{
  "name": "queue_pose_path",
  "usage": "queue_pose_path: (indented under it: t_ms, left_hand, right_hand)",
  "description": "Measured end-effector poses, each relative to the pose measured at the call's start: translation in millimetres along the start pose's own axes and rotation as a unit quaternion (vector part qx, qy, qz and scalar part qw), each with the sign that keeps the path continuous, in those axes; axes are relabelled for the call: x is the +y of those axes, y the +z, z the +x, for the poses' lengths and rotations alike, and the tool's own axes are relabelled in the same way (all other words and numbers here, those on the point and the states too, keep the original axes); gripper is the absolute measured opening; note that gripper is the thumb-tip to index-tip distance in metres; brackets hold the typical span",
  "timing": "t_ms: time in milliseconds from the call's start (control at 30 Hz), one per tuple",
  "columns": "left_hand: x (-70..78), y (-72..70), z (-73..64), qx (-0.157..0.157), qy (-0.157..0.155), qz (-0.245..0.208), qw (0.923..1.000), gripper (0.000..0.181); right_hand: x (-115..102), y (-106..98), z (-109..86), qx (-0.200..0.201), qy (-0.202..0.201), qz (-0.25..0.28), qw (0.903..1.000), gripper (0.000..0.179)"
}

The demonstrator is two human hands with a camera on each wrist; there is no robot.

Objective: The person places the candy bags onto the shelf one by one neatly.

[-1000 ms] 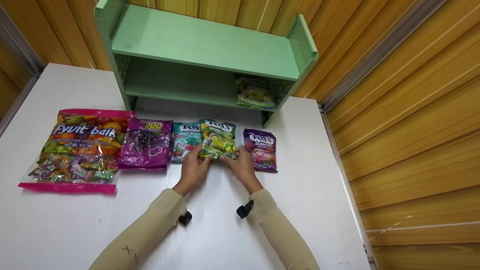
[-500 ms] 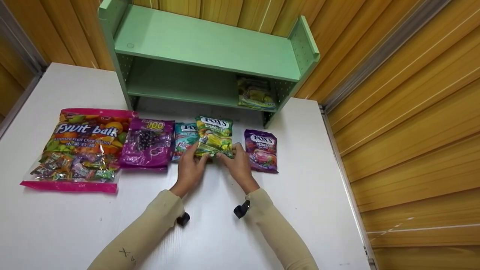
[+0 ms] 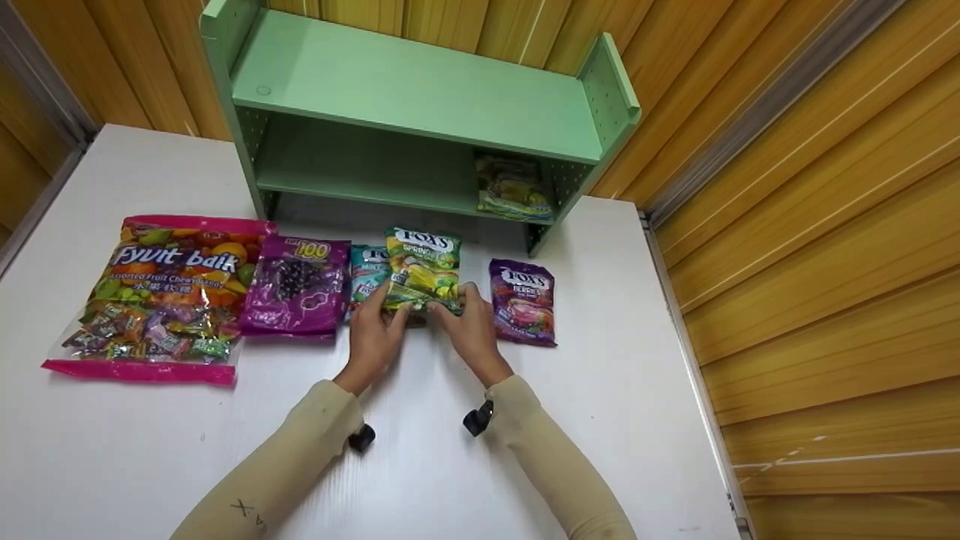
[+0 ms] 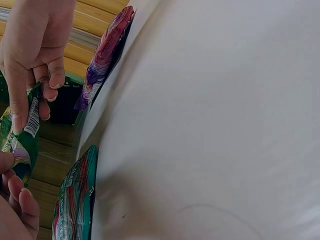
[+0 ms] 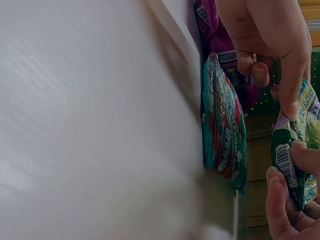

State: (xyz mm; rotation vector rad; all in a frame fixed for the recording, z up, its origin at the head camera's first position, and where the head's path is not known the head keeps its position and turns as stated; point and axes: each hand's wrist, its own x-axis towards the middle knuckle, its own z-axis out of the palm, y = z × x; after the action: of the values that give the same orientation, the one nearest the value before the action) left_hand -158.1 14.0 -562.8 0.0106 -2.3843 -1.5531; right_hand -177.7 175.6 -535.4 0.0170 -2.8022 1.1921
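A green and yellow FOX'S candy bag (image 3: 424, 268) is held by its lower edge between both hands. My left hand (image 3: 373, 339) pinches the lower left corner, and my right hand (image 3: 471, 328) pinches the lower right corner. Both wrist views show the bag raised off the table, with thumbs on its front and fingers behind. Partly hidden behind it and my left hand lies a teal FOX'S mint bag (image 3: 366, 276). To the right of my right hand lies a purple FOX'S berries bag (image 3: 523, 304).
A green shelf unit (image 3: 420, 75) stands at the back, with a yellow-green candy bag (image 3: 514, 187) on its lower board at the right end. Left on the white table (image 3: 600, 435) lie a purple bag marked 100 (image 3: 296, 285) and a large Fyuit baik candy bag (image 3: 161, 296).
Both hands have moved the green and yellow candy bag a little to the left and slightly toward the shelf, covering more of the teal bag. The other bags stay in place.
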Motion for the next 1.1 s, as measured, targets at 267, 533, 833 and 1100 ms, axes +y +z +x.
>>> queue_pose_path:
  t_ms: [267, 533, 833, 1100]
  left_hand:
    - [-1.1, -5.7, 1.8, 0.019, -0.001, 0.001, 0.9998, 0.052]
    - [0.2, -10.3, 3.0, 0.032, -0.005, -0.001, 0.9995, 0.051]
    - [-2.4, -15.6, 5.4, 0.056, 0.019, -0.027, 0.9979, 0.049]
    - [1.1, -21.5, 8.9, 0.071, 0.015, -0.027, 0.9970, 0.049]
  right_hand:
    - [-5.2, 5.6, 0.0, 0.028, -0.038, -0.019, 0.9987, 0.038]
    - [-11.6, 9.0, 0.3, 0.027, -0.059, -0.008, 0.9979, 0.037]
    - [-21.1, 11.9, 0.7, 0.037, -0.091, -0.013, 0.9951, 0.037]
    - [-29.2, 15.0, 2.6, 0.052, -0.106, -0.021, 0.9927, 0.036]
